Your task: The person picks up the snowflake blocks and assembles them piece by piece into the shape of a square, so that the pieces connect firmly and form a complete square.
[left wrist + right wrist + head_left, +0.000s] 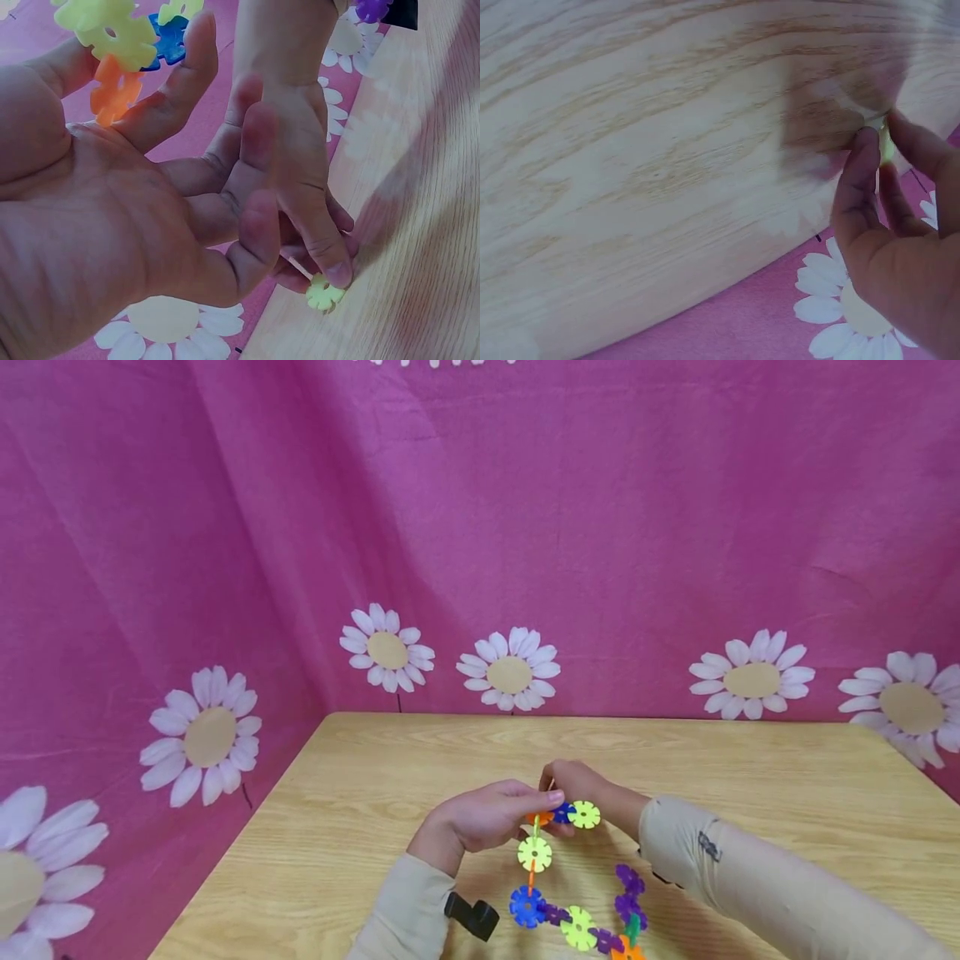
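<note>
A chain of notched plastic snowflake discs [535, 854] in yellow, orange, blue, purple and green hangs from my left hand [483, 817]. That hand pinches an orange disc [114, 91] near one end of the chain between thumb and index finger; its other fingers are spread loosely. Just beyond it, low over the table, is my right hand [583, 783]. In both wrist views its thumb and fingertips pinch a single yellow disc [324, 292], seen nearly edge-on in the right wrist view. The left hand partly hides the right fingers in the head view.
The wood-grained table [420, 743] stretches out under both hands. A pink cloth with daisy prints [555, 543] hangs behind it and along the left side. Lower discs of the chain, among them a purple one [630, 910], dangle between the forearms.
</note>
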